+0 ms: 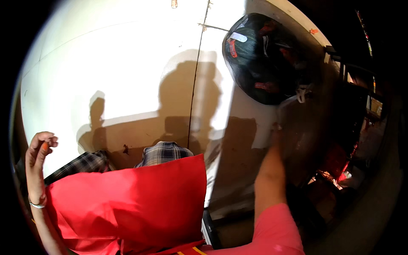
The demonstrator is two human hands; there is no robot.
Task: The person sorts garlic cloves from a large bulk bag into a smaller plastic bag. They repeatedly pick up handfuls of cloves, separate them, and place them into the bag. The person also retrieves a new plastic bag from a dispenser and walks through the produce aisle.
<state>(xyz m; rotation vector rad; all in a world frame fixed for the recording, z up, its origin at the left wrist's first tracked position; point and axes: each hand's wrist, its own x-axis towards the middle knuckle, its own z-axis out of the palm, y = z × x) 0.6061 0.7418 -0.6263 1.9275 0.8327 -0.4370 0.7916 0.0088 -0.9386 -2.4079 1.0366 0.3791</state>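
Note:
My left hand [40,149] is raised at the left edge, its fingers loosely curled with nothing visible in them. A pale bangle [37,204] circles that wrist. On the right, my bare forearm reaches forward into deep shadow. There my right hand [276,127] is dim and blurred, so its grip cannot be made out. Just beyond it, a clear plastic bag [248,68] full of dark items with orange-red labels rests on the floor. A whitish twisted piece of plastic [301,94] shows at the bag's near right side, and a thin pale edge runs from it towards the hand.
Red cloth [137,204] covers my lap over plaid fabric [167,153]. The pale tiled floor [111,63] is brightly sunlit, with my shadow across it. Dark racks [347,68] stand along the right, and shiny red items [338,159] lie in shade below them.

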